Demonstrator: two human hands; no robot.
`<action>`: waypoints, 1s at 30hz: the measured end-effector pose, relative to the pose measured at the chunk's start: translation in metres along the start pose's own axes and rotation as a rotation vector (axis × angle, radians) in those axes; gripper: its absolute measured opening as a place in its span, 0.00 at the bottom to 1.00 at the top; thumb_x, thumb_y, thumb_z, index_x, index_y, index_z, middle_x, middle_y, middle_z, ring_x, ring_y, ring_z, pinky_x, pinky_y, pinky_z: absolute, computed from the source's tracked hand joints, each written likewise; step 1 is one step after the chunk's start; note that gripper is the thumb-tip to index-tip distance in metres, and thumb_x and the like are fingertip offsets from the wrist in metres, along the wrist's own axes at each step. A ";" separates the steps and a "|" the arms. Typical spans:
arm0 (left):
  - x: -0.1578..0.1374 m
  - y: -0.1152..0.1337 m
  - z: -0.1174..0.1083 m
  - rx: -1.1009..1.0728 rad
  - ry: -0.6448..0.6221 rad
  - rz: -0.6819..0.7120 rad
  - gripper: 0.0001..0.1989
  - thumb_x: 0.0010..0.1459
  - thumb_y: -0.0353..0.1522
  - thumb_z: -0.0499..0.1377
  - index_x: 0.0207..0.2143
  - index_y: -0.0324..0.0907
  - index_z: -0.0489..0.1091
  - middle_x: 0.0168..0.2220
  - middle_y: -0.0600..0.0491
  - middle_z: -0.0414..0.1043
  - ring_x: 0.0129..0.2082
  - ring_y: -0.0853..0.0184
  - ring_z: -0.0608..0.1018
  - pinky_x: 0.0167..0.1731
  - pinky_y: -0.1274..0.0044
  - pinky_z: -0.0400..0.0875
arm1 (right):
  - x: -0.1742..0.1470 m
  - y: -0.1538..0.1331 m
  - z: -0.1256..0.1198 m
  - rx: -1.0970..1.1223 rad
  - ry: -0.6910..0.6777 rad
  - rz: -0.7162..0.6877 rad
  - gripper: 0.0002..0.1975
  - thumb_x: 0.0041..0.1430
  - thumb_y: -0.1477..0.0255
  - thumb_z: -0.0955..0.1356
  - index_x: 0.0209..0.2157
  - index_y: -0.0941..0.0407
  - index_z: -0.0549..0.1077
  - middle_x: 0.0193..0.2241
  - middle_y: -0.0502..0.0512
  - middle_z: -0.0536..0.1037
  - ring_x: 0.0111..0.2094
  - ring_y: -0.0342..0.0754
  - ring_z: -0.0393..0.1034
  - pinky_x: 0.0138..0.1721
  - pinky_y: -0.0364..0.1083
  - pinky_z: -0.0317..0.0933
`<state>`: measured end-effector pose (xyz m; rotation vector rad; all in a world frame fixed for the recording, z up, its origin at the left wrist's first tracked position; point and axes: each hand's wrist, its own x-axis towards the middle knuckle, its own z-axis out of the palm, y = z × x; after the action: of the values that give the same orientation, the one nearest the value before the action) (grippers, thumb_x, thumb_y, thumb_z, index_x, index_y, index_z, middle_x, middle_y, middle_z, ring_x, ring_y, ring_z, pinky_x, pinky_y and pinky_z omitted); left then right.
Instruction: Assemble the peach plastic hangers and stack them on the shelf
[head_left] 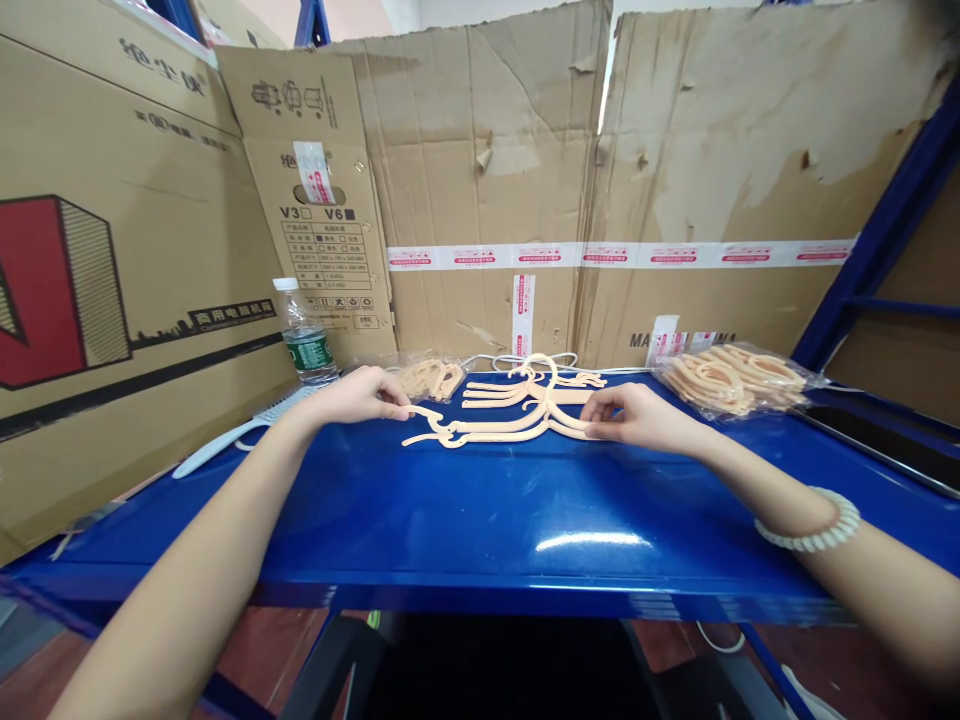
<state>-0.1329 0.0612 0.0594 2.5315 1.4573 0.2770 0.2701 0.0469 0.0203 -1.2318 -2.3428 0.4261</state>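
Observation:
Several beige plastic folding clothes hangers (501,430) lie together on the blue tabletop (465,520). The thumb and fingers of my left hand (365,396) pinch the tip of a hanger piece at the group's left end. At the other end, my right hand (634,418) has its fingers closed on a hanger arm, just right of the middle joint. One hanger's curved hook (541,366) points away from me. Behind the front hangers, more hanger parts (495,392) lie side by side. My right fingertips partly cover the arm they hold.
Bagged hangers lie in a clear packet (739,378) at right and another packet (431,378) at back left. A water bottle (306,335) and a pale comb-like item (225,440) are at left. A dark flat device (885,448) lies far right. Cardboard walls (480,190) enclose the back.

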 end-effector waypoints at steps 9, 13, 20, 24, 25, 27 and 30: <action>-0.003 0.009 0.002 -0.143 -0.224 -0.069 0.13 0.46 0.39 0.64 0.33 0.41 0.75 0.28 0.53 0.79 0.29 0.65 0.78 0.28 0.80 0.67 | -0.004 0.002 -0.005 -0.057 -0.254 0.011 0.10 0.49 0.66 0.70 0.29 0.58 0.77 0.26 0.53 0.80 0.29 0.47 0.72 0.31 0.43 0.63; -0.002 0.014 0.008 -0.193 -0.261 -0.086 0.11 0.45 0.37 0.64 0.28 0.40 0.69 0.26 0.53 0.77 0.28 0.66 0.78 0.27 0.80 0.68 | -0.005 0.003 -0.007 -0.113 -0.284 -0.003 0.10 0.48 0.66 0.70 0.29 0.57 0.77 0.26 0.53 0.79 0.28 0.47 0.72 0.29 0.42 0.62; 0.003 0.014 0.017 -0.211 -0.304 -0.037 0.12 0.47 0.39 0.62 0.26 0.40 0.67 0.24 0.54 0.76 0.25 0.68 0.76 0.25 0.80 0.67 | -0.006 -0.002 -0.006 -0.151 -0.269 0.010 0.08 0.49 0.67 0.69 0.27 0.58 0.77 0.23 0.52 0.78 0.26 0.47 0.72 0.26 0.42 0.60; 0.005 0.019 0.019 -0.178 -0.299 -0.020 0.12 0.48 0.41 0.62 0.28 0.41 0.69 0.25 0.53 0.76 0.27 0.67 0.77 0.26 0.80 0.67 | -0.007 -0.001 -0.005 -0.172 -0.246 -0.011 0.08 0.50 0.66 0.69 0.26 0.56 0.76 0.23 0.51 0.78 0.25 0.46 0.71 0.26 0.43 0.59; 0.005 0.020 0.019 -0.166 -0.294 -0.022 0.13 0.48 0.41 0.62 0.28 0.41 0.69 0.25 0.53 0.76 0.27 0.67 0.77 0.27 0.80 0.67 | -0.007 0.000 -0.005 -0.170 -0.245 -0.018 0.08 0.50 0.66 0.69 0.26 0.56 0.76 0.23 0.51 0.78 0.25 0.46 0.71 0.26 0.43 0.59; 0.005 0.021 0.020 -0.143 -0.271 -0.027 0.13 0.48 0.42 0.62 0.27 0.41 0.69 0.25 0.54 0.76 0.27 0.67 0.76 0.28 0.80 0.67 | -0.007 0.001 -0.005 -0.161 -0.247 -0.030 0.08 0.50 0.66 0.69 0.27 0.56 0.76 0.23 0.51 0.77 0.25 0.46 0.70 0.25 0.42 0.58; 0.005 0.022 0.021 -0.108 -0.249 -0.028 0.12 0.47 0.41 0.62 0.26 0.41 0.69 0.25 0.54 0.75 0.27 0.68 0.76 0.27 0.80 0.67 | -0.007 0.003 -0.005 -0.148 -0.259 -0.040 0.08 0.51 0.66 0.68 0.27 0.56 0.75 0.23 0.51 0.77 0.24 0.45 0.69 0.25 0.42 0.58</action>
<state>-0.1064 0.0528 0.0457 2.3601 1.3429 0.0326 0.2781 0.0431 0.0210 -1.2578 -2.6551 0.4278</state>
